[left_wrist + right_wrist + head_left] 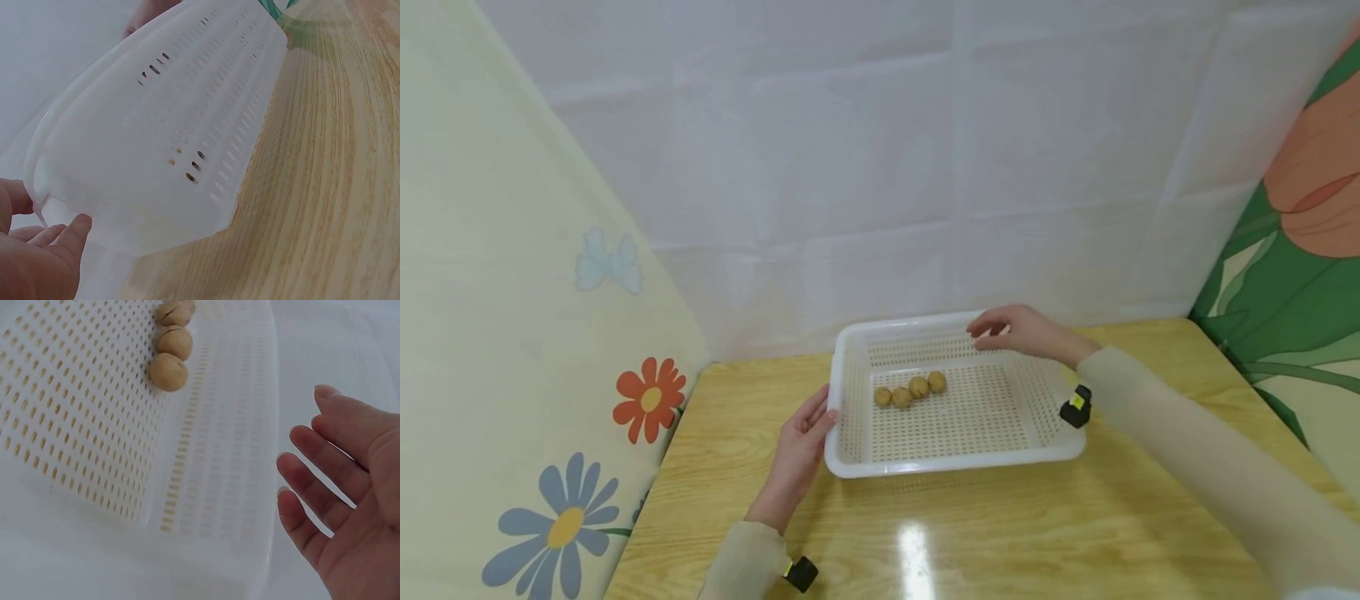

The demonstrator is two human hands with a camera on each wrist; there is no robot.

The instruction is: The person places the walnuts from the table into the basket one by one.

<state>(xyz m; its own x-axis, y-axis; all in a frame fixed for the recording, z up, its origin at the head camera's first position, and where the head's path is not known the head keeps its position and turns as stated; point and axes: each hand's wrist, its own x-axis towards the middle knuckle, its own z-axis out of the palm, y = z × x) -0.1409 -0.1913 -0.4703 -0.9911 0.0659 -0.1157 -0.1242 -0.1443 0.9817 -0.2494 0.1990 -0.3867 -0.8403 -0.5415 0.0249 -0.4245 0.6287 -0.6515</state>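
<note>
A white perforated plastic basket point(955, 467) is at the far side of the wooden table, close to the white backdrop. Several round brown walnuts point(919, 387) lie in a row on its floor, left of the middle. My left hand point(799, 454) grips the basket's left rim; in the left wrist view its fingers point(75, 234) press the outer wall. Over the back right part of the rim hovers my right hand point(1028, 332), holding nothing. Its fingers point(312, 487) are loosely spread in the right wrist view, apart from the basket wall.
The wooden table point(1000, 533) runs in front of the basket and to both sides. A white sheet point(850, 167) hangs right behind it. Flower-printed cloths stand at the left point(550, 375) and at the right point(1292, 275).
</note>
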